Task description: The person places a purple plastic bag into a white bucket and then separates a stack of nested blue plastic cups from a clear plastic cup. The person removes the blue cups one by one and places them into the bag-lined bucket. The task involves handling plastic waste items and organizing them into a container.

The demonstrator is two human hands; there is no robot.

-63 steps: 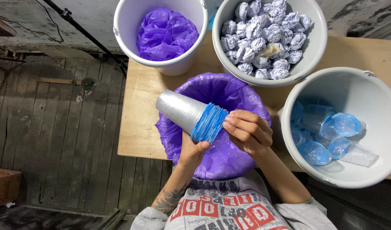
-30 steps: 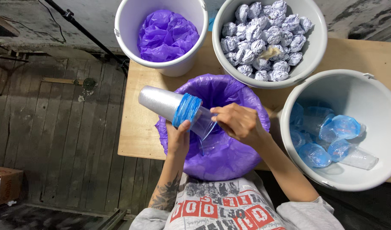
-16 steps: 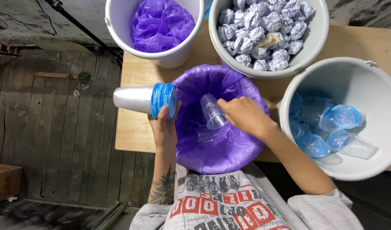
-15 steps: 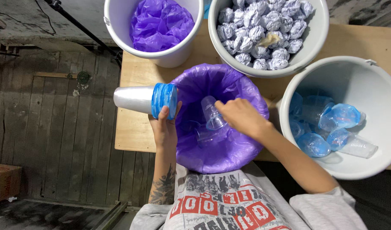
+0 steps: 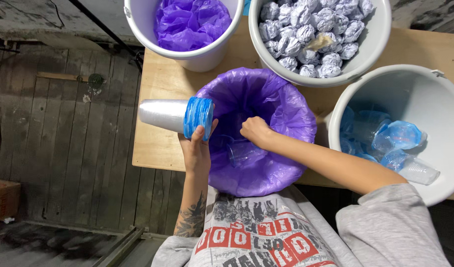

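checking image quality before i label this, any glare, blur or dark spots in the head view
Head view: sharp overall; soft glare on the stack of clear cups held by the left hand; the right hand reaches into the purple-lined bucket, whose inside is shadowed; the floor at lower left is dim; bucket rims bow slightly from the wide lens.

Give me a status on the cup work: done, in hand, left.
Done: several clear cups with blue covers lie in the white bucket on the right. In hand: the left hand holds a stack of cups; the right hand holds one clear cup inside the purple-lined bucket. Left: most of the stack.
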